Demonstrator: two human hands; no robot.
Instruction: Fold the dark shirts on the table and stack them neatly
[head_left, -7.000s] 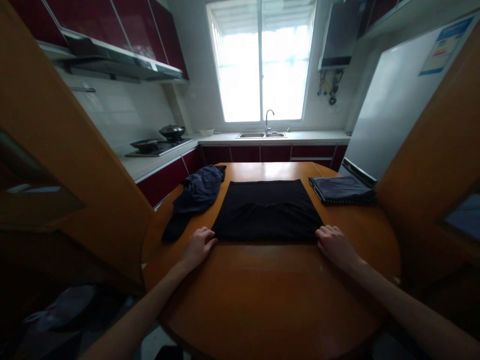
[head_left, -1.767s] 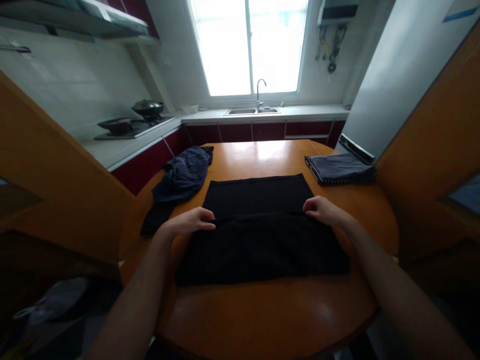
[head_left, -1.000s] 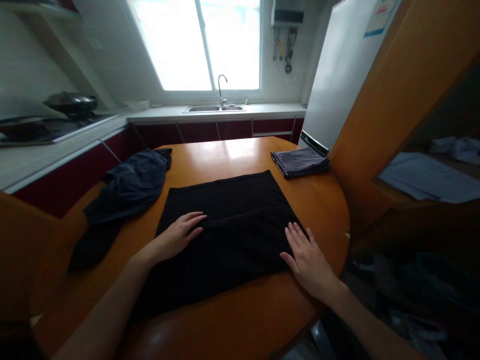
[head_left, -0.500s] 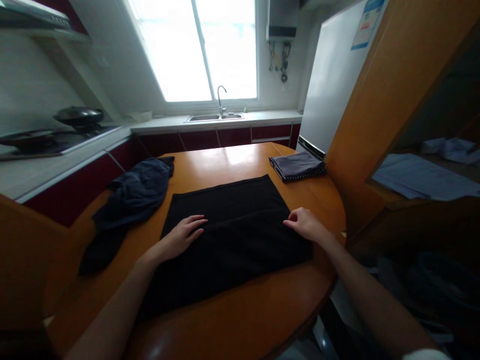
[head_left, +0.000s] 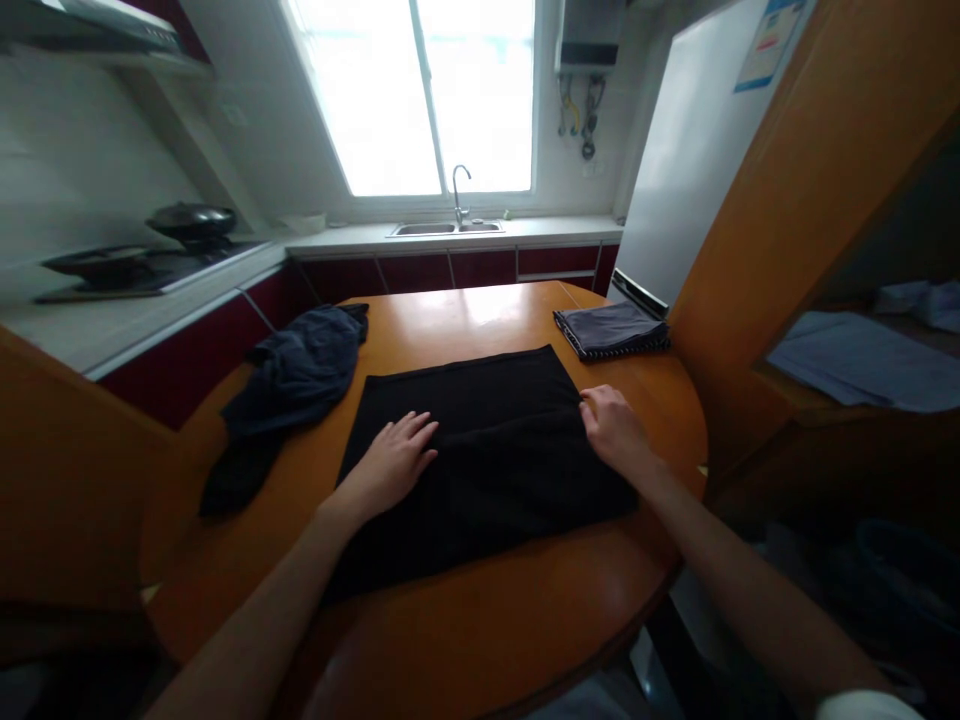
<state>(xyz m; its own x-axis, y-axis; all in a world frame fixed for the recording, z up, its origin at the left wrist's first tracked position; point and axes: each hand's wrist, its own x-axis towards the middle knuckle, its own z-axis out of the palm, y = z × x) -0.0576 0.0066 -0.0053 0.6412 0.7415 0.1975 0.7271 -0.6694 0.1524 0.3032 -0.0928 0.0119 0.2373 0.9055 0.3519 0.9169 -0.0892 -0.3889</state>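
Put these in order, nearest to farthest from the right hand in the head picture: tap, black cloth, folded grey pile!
1. Black cloth: right hand touches its right edge.
2. Folded grey pile: farther back on the table's right side.
3. Tap: beyond the table, at the sink.

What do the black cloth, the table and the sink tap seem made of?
Black cloth: soft fabric with a matte finish, as it creases and barely reflects; fibre unclear. Table: probably wood or veneer, varnished, given its orange-brown tone and glossy glare. Tap: likely polished metal, being silvery.
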